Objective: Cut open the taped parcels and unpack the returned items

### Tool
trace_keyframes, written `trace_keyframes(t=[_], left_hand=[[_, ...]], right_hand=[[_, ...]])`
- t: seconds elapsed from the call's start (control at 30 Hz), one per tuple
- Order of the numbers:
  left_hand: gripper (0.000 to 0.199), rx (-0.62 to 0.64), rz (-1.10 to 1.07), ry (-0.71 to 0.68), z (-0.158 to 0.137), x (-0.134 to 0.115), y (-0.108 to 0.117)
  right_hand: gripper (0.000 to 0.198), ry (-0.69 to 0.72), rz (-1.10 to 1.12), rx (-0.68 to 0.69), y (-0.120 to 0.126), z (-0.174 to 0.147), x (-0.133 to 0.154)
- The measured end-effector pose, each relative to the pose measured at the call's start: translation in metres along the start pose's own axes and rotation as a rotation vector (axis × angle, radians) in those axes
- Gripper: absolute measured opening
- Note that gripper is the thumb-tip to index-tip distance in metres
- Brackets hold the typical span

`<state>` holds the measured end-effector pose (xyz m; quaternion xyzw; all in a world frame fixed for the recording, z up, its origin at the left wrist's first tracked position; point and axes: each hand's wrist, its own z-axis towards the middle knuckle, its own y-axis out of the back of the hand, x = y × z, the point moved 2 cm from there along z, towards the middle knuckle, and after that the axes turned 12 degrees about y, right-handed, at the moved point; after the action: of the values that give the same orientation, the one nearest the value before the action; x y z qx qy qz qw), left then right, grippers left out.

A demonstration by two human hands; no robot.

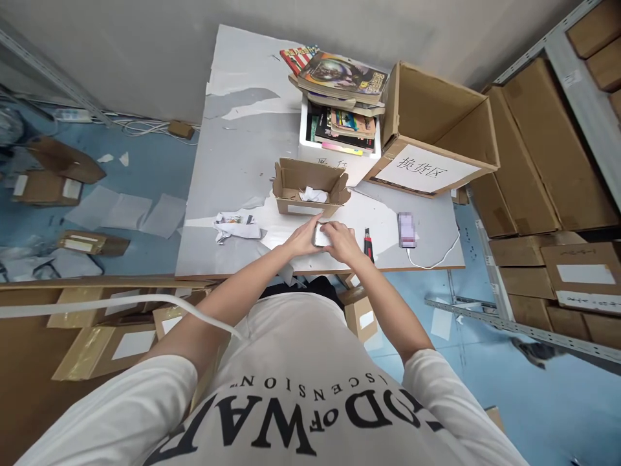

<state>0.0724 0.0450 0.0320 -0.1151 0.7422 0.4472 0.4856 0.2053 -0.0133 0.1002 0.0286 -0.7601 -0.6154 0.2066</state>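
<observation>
Between my two hands, over the front of the table, is a small white flat object, partly covered by my fingers; its kind is not clear. My left hand grips it from the left. From the right, my right hand closes on it with the fingers over its top edge. Just beyond my hands stands an open cardboard box with crumpled white paper inside. A red and black box cutter lies right of my right hand. Crumpled paper packaging lies to the left.
A phone on a white cable lies at the table's right. Behind are a white bin piled with books and a large open carton. Shelves of boxes flank the right; cartons crowd the left. A white cable crosses my left arm.
</observation>
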Motion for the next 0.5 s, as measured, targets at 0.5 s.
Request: trace_keyframes(t=[0.5], left_hand=[[0.089, -0.002, -0.026, -0.052, -0.001, 0.016, -0.003]], right_hand=[[0.03, 0.199, 0.191, -0.247, -0.03, -0.061, 0.018]])
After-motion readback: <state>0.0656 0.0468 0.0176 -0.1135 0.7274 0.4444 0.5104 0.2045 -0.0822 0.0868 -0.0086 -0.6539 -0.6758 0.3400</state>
